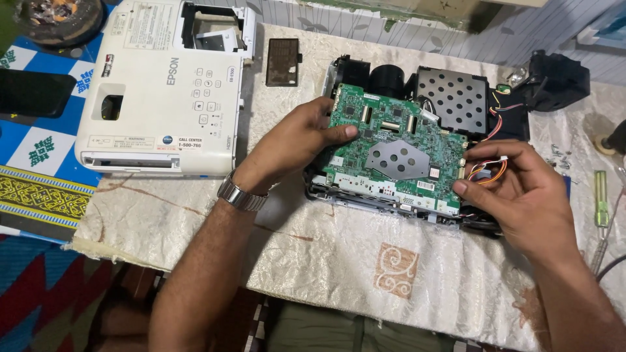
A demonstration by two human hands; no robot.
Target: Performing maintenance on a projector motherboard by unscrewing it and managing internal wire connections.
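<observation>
Hands work over an opened projector chassis [391, 205] at the centre of the frame, on a cream patterned cloth [365, 261]. Its green circuit board [391, 140] lies on top, with a grey perforated plate near its middle. The left hand [293, 146], a metal watch [241, 195] on its wrist, rests on the board's left edge, thumb pressed onto the board, fingers curled under the side. The right hand [515, 189], at the board's right edge, pinches a small bundle of coloured wires [492, 171] with a white connector between thumb and fingertips. The white top cover [156, 98] lies in the upper left, a dark rectangular panel [283, 62] beside it. A green-handled screwdriver [600, 189] lies at the right edge.
</observation>
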